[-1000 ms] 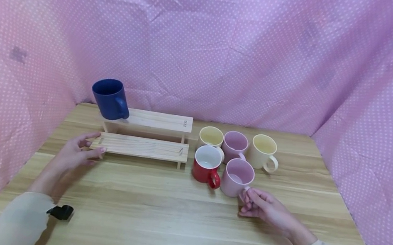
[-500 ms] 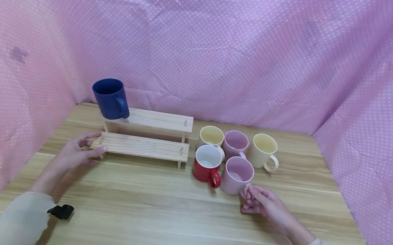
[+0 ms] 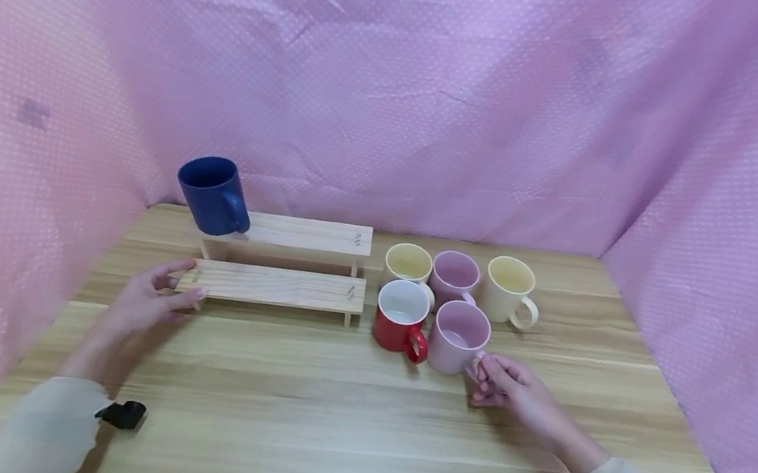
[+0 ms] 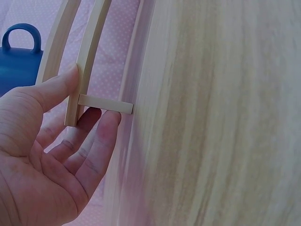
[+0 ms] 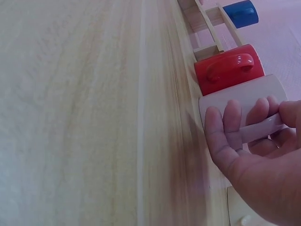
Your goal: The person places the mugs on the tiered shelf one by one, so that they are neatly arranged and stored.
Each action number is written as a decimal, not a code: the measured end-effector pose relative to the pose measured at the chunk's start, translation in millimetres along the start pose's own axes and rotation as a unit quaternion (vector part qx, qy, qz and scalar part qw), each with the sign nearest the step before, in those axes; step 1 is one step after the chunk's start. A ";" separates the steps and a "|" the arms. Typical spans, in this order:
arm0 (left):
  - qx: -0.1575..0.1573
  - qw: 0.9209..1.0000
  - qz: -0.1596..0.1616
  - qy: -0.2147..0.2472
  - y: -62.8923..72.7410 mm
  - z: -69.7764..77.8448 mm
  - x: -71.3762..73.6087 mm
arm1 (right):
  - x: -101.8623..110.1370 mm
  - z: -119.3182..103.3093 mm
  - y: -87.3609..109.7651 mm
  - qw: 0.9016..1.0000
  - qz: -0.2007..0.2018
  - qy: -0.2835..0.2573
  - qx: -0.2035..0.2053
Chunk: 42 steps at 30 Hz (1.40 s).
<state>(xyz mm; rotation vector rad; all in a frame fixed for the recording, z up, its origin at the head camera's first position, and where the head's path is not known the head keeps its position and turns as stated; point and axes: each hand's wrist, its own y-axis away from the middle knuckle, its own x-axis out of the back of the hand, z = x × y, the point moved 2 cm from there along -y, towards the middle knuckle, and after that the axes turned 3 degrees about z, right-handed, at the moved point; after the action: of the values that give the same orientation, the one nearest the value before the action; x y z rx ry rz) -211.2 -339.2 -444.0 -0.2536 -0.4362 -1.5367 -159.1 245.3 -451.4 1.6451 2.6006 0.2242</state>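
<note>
At the left end of the two-tier wooden shelf [image 3: 285, 286], my left hand [image 3: 144, 300] grips the lower board. In the left wrist view the thumb lies along the board and the fingers [image 4: 106, 134] curl under it beside the short leg. My right hand [image 3: 519, 398] pinches the handle of the front pink mug [image 3: 451, 353], which stands upright on the table. In the right wrist view, fingers wrap about that handle [image 5: 261, 129]. A red mug [image 3: 390, 333] with a white inside stands just left of the pink one.
A blue mug [image 3: 212, 201] sits on the upper tier's left end. Behind the front mugs stand a yellow mug [image 3: 391, 277], a second pink mug [image 3: 447, 291] and another yellow mug [image 3: 501, 302]. A pink dotted cloth [image 3: 399, 94] surrounds the wooden table [image 3: 293, 434].
The front pink mug has shifted slightly back, close to the other mugs, with my right hand still on its handle. My left hand keeps its grip on the shelf.
</note>
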 end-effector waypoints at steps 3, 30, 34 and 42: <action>0.003 1.000 -0.003 0.012 -3.5 2.7 -5.3 | 5.3 -1.9 1.9 1.000 0.006 0.009 -0.004; -0.003 1.000 -0.003 -0.007 -4.5 7.3 4.4 | -0.1 -2.0 -3.2 1.000 -0.010 -0.007 0.010; -0.005 1.000 -0.002 -0.015 -4.2 5.2 1.9 | -0.1 1.0 -1.6 1.000 -0.014 -0.007 0.014; -0.002 1.000 0.002 -0.018 -2.6 0.5 -0.5 | 0.4 3.8 -2.5 1.000 -0.013 0.004 0.028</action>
<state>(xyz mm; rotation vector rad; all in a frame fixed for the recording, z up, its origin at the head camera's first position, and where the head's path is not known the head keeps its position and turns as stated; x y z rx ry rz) -213.8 -338.6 -444.1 -0.2851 -0.4616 -1.5307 -161.1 245.0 -455.5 1.6282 2.6560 0.1590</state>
